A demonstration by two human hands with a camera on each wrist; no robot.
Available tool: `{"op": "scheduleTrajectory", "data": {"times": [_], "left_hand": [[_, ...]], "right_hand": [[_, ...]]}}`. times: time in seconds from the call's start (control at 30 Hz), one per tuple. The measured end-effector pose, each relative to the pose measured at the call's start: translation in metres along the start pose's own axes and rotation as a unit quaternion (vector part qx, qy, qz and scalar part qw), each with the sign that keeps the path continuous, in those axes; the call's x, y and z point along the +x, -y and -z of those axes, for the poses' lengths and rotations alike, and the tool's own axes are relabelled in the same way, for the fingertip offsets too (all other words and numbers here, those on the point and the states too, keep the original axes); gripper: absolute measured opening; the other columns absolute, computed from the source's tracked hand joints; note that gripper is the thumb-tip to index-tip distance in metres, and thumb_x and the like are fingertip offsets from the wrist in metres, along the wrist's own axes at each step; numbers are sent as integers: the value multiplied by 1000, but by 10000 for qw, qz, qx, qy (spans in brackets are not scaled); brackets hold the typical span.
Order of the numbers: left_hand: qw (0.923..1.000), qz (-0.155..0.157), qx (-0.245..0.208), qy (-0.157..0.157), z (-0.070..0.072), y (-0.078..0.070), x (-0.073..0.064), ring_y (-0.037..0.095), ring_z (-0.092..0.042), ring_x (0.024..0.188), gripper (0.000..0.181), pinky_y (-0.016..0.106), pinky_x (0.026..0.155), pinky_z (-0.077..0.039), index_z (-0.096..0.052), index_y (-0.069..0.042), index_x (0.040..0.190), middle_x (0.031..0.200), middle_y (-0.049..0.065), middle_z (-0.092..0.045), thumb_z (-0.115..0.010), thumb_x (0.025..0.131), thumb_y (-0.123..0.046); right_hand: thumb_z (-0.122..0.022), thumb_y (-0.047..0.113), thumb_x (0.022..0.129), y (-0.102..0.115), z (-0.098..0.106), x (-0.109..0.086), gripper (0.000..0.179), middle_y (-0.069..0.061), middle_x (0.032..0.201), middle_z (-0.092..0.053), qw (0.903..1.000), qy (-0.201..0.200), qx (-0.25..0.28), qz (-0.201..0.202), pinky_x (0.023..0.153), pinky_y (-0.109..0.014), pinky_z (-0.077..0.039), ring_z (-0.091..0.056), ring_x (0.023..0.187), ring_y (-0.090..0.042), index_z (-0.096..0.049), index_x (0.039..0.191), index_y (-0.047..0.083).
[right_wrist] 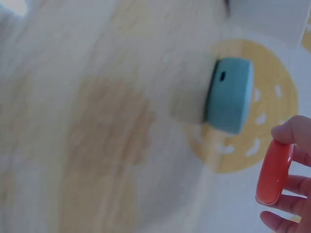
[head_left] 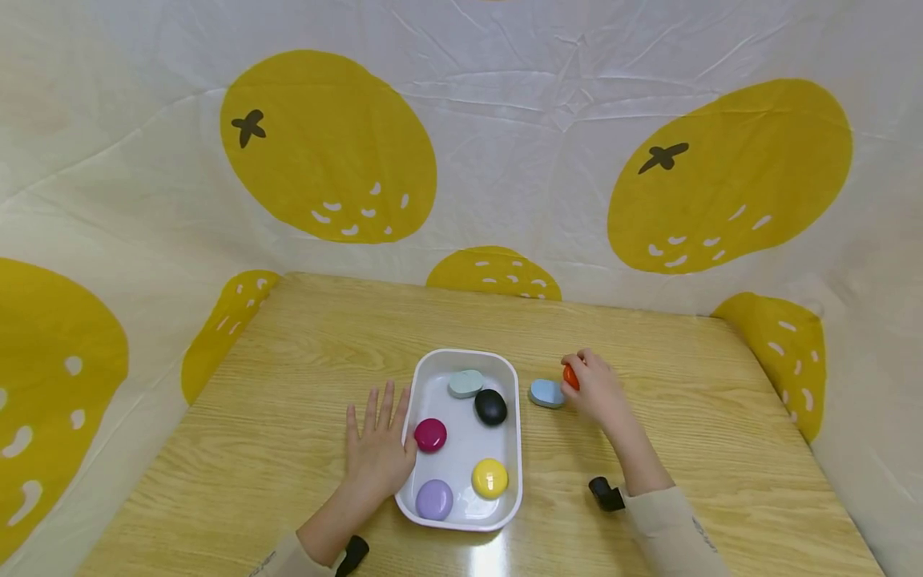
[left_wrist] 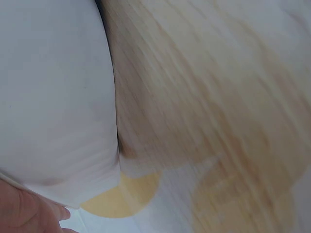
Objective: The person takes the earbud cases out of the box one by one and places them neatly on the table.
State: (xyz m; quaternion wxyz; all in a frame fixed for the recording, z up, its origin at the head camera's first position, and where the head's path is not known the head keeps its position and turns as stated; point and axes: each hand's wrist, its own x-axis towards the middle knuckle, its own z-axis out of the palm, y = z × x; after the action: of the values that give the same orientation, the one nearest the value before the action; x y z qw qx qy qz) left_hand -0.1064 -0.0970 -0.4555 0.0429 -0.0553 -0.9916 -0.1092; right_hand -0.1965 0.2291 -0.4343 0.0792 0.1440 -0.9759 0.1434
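Observation:
My right hand (head_left: 597, 389) pinches a glossy red-orange, rounded flat piece (head_left: 570, 377) to the right of the white tray (head_left: 519, 449). The right wrist view shows that piece (right_wrist: 274, 172) between thumb and fingers. Close by on the table lies a light blue oval case (head_left: 546, 393), with a small dark slot in its side in the right wrist view. My left hand (head_left: 376, 453) lies spread at the tray's left rim, its thumb next to a magenta round piece (head_left: 430, 435). In the left wrist view only part of this hand (left_wrist: 26, 208) shows.
Inside the tray sit a pale green oval (head_left: 465, 383), a black egg-shaped piece (head_left: 491, 407), a yellow round one (head_left: 489, 478) and a lilac round one (head_left: 434, 500). A white cloth with yellow fruit prints (head_left: 505, 160) hangs behind the wooden table (head_left: 346, 328).

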Motion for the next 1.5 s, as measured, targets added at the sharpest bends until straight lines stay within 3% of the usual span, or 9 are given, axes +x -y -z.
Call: {"op": "scheduleTrajectory", "data": {"times": [0.27,0.57,0.93,1.03,1.2,1.33,1.5], "left_hand": [[10000,3,-25,-3,0,0,0,37,-15,137,60,60,106,-5,-30,-12,144,150,14,-21,-44,89,-30],[10000,10,-42,6,1,-1,0,37,-15,136,60,60,106,-5,-30,-12,144,150,15,-21,-45,89,-30],[10000,35,-45,56,1,-1,0,37,-14,137,60,60,106,-4,-29,-12,144,150,14,-20,-44,89,-30],[10000,28,-25,49,1,-1,0,37,-14,137,60,60,106,-4,-29,-12,144,150,14,-20,-45,89,-30],[10000,20,-23,32,0,-1,0,37,-15,137,60,60,106,-4,-29,-12,144,150,14,-20,-45,89,-29],[10000,13,-43,25,0,-1,0,37,-15,137,60,60,106,-5,-29,-11,144,150,15,-20,-44,89,-29],[10000,6,-30,-7,-1,0,0,37,-15,136,59,60,106,-5,-30,-11,144,150,15,-21,-44,89,-30]], "right_hand": [[-62,16,80,-20,-9,-10,32,-20,101,-53,9974,479,-321,-423,74,-50,-44,-52,88,-34,-59,108,2],[-63,16,79,-24,-13,-15,29,-19,96,-53,9926,1014,-426,-514,69,-50,-45,-53,83,-34,-58,104,2],[-62,17,80,-26,-14,-16,30,-21,102,-52,9904,1205,-321,-603,67,-49,-46,-53,87,-35,-57,107,4],[-63,18,81,-22,-8,-15,35,-23,107,-52,9925,1066,-237,-553,70,-51,-46,-54,90,-37,-56,113,3],[-63,19,82,-6,4,-11,43,-23,115,-52,9987,464,-148,-176,76,-53,-46,-53,99,-39,-53,121,4],[-64,18,82,19,12,-4,45,-20,115,-54,9989,-53,-160,427,80,-51,-46,-54,102,-37,-51,123,5],[-68,16,78,53,12,3,47,-15,112,-56,9906,-482,-25,1280,80,-49,-47,-56,101,-32,-54,121,7]]}}
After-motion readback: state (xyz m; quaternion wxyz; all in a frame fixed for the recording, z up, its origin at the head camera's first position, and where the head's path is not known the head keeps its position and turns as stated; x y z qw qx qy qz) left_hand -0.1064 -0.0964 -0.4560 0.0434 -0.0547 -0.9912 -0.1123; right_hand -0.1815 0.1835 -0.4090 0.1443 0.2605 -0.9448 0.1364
